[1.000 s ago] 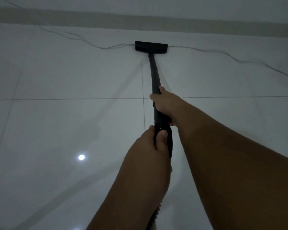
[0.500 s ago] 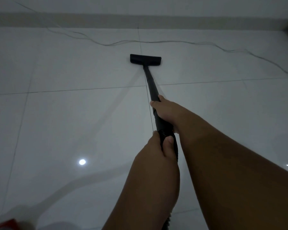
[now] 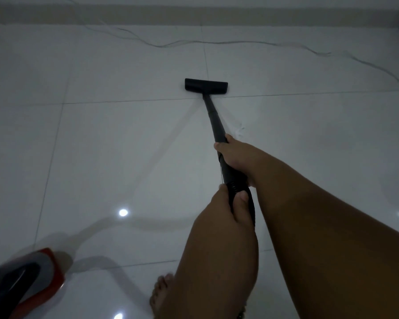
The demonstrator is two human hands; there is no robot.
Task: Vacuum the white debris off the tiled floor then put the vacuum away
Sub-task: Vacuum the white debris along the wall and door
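Note:
A black vacuum wand (image 3: 213, 118) runs from my hands out to a flat black floor nozzle (image 3: 206, 86) that lies on the glossy white tiled floor (image 3: 115, 146). My right hand (image 3: 234, 155) grips the wand partway up. My left hand (image 3: 226, 210) grips the ribbed hose end just behind it. A small wisp of white debris (image 3: 240, 131) lies on the tile just right of the wand. The red and black vacuum body (image 3: 21, 284) sits at the bottom left, partly cut off.
A thin power cord (image 3: 217, 42) snakes across the floor beyond the nozzle, in front of the beige skirting (image 3: 194, 14) along the far wall. A bare foot (image 3: 160, 293) stands on the tile at the bottom centre. Ceiling lights reflect in the tiles.
The nozzle has been drawn back from the cord and wall towards me. The view has dropped, so the vacuum body and a bare foot have come into sight.

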